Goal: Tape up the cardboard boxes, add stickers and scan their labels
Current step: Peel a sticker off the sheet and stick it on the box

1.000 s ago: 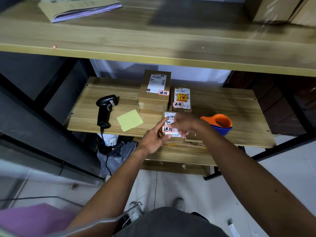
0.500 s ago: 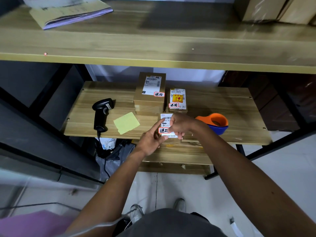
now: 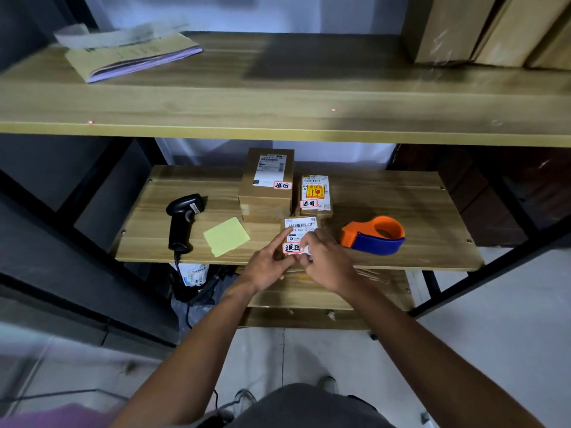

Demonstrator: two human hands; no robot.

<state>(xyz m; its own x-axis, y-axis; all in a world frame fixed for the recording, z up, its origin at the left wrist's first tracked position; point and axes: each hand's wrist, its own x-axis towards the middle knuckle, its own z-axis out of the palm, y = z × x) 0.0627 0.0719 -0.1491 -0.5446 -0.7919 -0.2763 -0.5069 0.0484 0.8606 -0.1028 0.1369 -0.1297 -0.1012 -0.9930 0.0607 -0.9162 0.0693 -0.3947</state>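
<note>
A small cardboard box with a white barcode label (image 3: 301,225) lies at the front of the lower shelf (image 3: 417,211). A red-edged sticker (image 3: 292,248) with black characters sits on the label's near end. My left hand (image 3: 267,267) rests against the box with its index finger stretched along the label's left side. My right hand (image 3: 327,261) has its fingertips curled onto the sticker's right end. Behind stand a stacked box (image 3: 267,177) and a flatter box (image 3: 315,196), each bearing a label and the same sticker. A black handheld scanner (image 3: 182,217) lies to the left.
A yellow sticker sheet (image 3: 226,236) lies between scanner and boxes. An orange and blue tape dispenser (image 3: 374,234) sits to the right. The upper shelf (image 3: 278,97) overhangs, holding a booklet (image 3: 129,57) and cardboard (image 3: 479,29). Cables and bags hang below the shelf.
The view has tilted up a little. My right hand has slid toward me, uncovering the barcode, and its fingers now sit at the sticker's right end. My left index finger stays by the label.
</note>
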